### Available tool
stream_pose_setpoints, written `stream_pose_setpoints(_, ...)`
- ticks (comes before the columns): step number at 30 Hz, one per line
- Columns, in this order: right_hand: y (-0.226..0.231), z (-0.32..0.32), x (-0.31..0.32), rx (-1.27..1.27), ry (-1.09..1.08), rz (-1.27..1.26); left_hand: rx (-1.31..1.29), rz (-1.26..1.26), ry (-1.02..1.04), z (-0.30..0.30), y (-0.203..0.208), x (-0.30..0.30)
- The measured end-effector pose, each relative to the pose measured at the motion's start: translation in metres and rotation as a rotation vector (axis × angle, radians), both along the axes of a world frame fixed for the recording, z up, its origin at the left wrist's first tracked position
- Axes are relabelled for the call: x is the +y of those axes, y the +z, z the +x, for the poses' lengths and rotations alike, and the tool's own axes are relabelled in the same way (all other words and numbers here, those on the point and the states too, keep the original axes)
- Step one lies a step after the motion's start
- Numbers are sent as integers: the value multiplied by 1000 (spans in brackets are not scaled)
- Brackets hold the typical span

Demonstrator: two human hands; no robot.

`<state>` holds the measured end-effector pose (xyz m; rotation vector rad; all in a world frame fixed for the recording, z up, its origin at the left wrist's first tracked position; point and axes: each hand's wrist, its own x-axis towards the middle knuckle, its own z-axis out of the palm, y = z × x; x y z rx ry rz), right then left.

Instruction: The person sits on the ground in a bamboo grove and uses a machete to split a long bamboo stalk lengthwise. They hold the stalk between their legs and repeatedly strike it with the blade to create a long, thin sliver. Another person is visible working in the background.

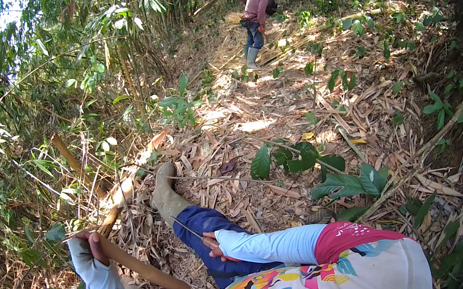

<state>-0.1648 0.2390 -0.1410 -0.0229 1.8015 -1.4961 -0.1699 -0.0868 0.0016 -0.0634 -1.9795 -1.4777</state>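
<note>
My left hand (95, 248) is at the lower left, its fingers closed around the upper end of a smooth brown bamboo pole (145, 270). The pole slants down to the right, ending beside my legs. In front of my body, my right hand (214, 247) is closed on a thin, dark, blade-like tool (187, 226) that points up and to the left over my trouser leg. A bit of red shows below the fingers, perhaps its handle. My rubber boot (164, 192) stands on dry leaves.
Cut bamboo stumps (71, 158) and a pale bamboo piece (124, 192) are at left, near dense bamboo thicket (49, 101). Leafy stems (300, 158) cross the litter ahead. A long branch (426, 150) slants along the right bank. Farther up, a person (256, 10) bends over.
</note>
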Motion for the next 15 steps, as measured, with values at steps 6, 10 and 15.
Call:
stream_pose_setpoints(6,-3,-1,0,1,-6,-19,-120,65,-7,5,9,9)
stream_pose_setpoints(10,-14,-2,-1,3,-8,-35,-150,155,-17,6,15,16)
stream_pose_setpoints(15,1,-1,-4,-18,-1,4,-128,211,-43,8,12,10)
